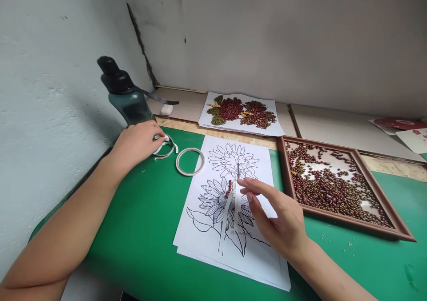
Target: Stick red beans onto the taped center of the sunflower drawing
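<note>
My left hand (142, 143) is at the far left of the green tabletop, thumb and finger closed on a crumpled scrap of white tape backing (166, 138). Just under its fingertips is a tape ring (171, 146) with a loose white end. My right hand (282, 214) hovers over the sunflower line drawing (210, 243), its thumb apart from its outstretched fingers. Those fingertips are beside a narrow strip (237, 203), pale below and dark at its top; its kind is unclear. Another pale strip (227, 210) and a short row of red beans (229, 187) lie on the flower's centre.
A second tape ring (176, 163) lies left of the drawing. A brown frame tray (353, 223) with beans stands at right. Behind are a bean-covered flower picture (233, 110), a dark bottle (128, 103) and a white lump (167, 110). Red and white cards (412, 138) lie far right.
</note>
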The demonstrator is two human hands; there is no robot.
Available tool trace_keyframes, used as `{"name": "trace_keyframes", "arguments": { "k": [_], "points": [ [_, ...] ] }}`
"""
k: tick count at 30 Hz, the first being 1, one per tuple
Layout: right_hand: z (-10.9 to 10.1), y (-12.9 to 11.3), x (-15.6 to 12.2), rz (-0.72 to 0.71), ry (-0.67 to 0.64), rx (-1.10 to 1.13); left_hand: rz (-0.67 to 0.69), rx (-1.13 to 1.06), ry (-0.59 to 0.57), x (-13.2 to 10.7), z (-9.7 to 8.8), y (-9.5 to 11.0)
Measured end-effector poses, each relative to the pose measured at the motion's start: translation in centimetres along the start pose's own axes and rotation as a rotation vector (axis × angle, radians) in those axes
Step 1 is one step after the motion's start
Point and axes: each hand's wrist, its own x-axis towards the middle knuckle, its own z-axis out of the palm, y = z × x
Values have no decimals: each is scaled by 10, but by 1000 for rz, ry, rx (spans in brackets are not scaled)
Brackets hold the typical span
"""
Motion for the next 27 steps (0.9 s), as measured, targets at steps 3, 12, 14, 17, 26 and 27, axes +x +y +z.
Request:
{"name": "trace_keyframes", "arguments": {
  "k": [3, 12, 14, 17, 26, 27],
  "points": [
    [-1, 0, 0, 0, -4, 0, -1, -7, 3, 0, 1, 1],
    [-1, 3, -1, -1, -17, -4, 29, -96, -87, 2, 5, 1],
    [0, 4, -1, -12, -10, -3, 0, -137, -96, 2, 4, 1],
    [0, 5, -1, -23, -7, 1, -40, -210, -98, 2, 3, 0],
    [-3, 4, 2, -40, -22, 35, -65, -201, 177, 3, 5, 4],
    [-4, 3, 2, -46, -22, 35, -54, -200, 219, 3, 5, 4]
  ]
}}
